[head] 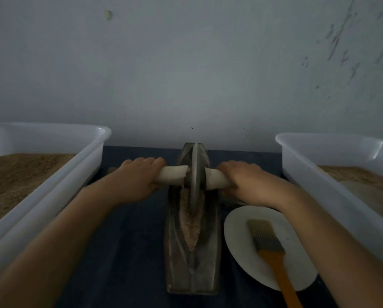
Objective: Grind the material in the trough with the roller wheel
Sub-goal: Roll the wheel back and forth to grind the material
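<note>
A dark metal boat-shaped trough (175, 252) lies lengthwise on the dark table, pointing away from me. Coarse tan material (191, 225) fills its groove from the middle toward the near end. A grey roller wheel (194, 172) stands upright in the groove at the far half of the trough. A pale axle handle (175, 175) sticks out on both sides of the wheel. My left hand (139, 178) is closed around the left end of the handle. My right hand (244, 178) grips the right end.
A white plastic bin (70, 174) with brown powder stands at the left, another white bin (315, 185) with tan powder at the right. A white plate (241, 245) near my right forearm carries a brush (268, 243) with an orange handle. A grey wall rises right behind the trough.
</note>
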Demonstrator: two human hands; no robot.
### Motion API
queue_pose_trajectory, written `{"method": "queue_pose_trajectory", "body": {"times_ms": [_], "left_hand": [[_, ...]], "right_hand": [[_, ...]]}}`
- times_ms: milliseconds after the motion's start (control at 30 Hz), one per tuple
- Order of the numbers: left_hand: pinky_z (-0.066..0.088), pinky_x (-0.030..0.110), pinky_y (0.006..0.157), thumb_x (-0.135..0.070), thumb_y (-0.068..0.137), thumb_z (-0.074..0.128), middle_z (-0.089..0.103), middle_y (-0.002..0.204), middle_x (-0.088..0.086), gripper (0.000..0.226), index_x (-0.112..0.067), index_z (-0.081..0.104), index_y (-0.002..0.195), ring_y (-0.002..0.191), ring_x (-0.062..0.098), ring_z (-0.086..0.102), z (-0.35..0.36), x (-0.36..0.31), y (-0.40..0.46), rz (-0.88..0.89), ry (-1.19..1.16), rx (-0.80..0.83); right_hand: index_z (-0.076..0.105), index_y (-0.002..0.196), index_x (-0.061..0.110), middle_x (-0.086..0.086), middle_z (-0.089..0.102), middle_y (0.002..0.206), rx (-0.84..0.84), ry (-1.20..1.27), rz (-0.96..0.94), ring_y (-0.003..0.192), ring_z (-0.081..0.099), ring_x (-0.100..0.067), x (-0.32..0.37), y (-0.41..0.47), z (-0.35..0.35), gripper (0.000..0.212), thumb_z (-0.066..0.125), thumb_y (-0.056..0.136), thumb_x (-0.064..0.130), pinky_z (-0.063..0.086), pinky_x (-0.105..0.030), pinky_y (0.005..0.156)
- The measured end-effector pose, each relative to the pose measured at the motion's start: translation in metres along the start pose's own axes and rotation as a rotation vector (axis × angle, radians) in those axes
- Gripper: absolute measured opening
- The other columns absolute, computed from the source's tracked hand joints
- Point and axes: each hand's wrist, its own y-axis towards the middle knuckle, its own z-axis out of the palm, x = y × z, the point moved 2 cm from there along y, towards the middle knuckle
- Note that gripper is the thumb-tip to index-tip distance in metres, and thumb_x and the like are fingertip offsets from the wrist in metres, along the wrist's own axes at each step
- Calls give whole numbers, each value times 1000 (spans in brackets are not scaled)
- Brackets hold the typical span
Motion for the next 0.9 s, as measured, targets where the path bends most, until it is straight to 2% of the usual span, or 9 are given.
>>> {"method": "queue_pose_trajectory", "body": {"times_ms": [100, 167, 300, 467, 600, 700, 800, 900], "left_hand": [[33, 34, 90, -35, 93, 49, 46, 122, -1, 37, -22, 38, 126, 111, 20, 45, 19, 7, 14, -38, 80, -256], [31, 34, 91, -33, 93, 50, 46, 123, 2, 39, -20, 39, 129, 110, 22, 44, 26, 9, 21, -55, 82, -349], [32, 35, 95, -30, 93, 51, 44, 127, 6, 45, -17, 37, 133, 112, 24, 44, 32, 12, 22, -67, 21, -311], [36, 31, 93, -32, 93, 51, 45, 125, 0, 42, -23, 33, 129, 109, 18, 46, 14, 10, 4, -13, -1, -83], [40, 33, 95, -29, 92, 54, 47, 124, -2, 39, -23, 34, 125, 109, 16, 49, -10, -3, -13, 31, 6, 258], [41, 26, 87, -31, 90, 57, 52, 111, -7, 30, -28, 37, 113, 99, 10, 52, -27, -7, -28, 79, -63, 432], [41, 24, 84, -34, 88, 60, 51, 105, -12, 32, -34, 36, 107, 97, 7, 51, -32, -7, -35, 100, -136, 498], [43, 31, 92, -31, 88, 61, 54, 113, -7, 35, -31, 38, 116, 101, 10, 52, -26, -2, -30, 74, -203, 488]], "right_hand": [[38, 138, 22, -1, 47, 127, -293, -88, -4, 118, 40, -21, -13, 15, 17, 48, 53, 92, 22, 25, -32, 92], [38, 139, 24, -2, 49, 127, -419, -93, -3, 118, 41, -22, -15, 20, 24, 52, 55, 90, 17, 21, -28, 92], [46, 135, 17, -7, 54, 121, -463, -117, -25, 112, 46, -28, -9, 21, 25, 52, 60, 85, 13, 22, -31, 85], [38, 133, 20, -2, 49, 122, -262, -198, -13, 111, 42, -22, 1, 8, 12, 44, 52, 91, 22, 27, -34, 86], [41, 125, 20, -1, 50, 117, 54, -87, -41, 105, 47, -19, 13, -15, -9, 35, 52, 93, 31, 32, -31, 78], [44, 122, 20, 2, 52, 112, 250, 35, -72, 100, 52, -14, 22, -33, -25, 35, 56, 92, 33, 43, -29, 82], [45, 121, 18, 1, 54, 111, 318, 64, -90, 98, 54, -13, 25, -39, -31, 34, 56, 92, 32, 42, -25, 77], [45, 122, 20, 1, 53, 114, 249, 45, -82, 101, 52, -14, 22, -32, -27, 34, 56, 92, 32, 43, -29, 84]]}}
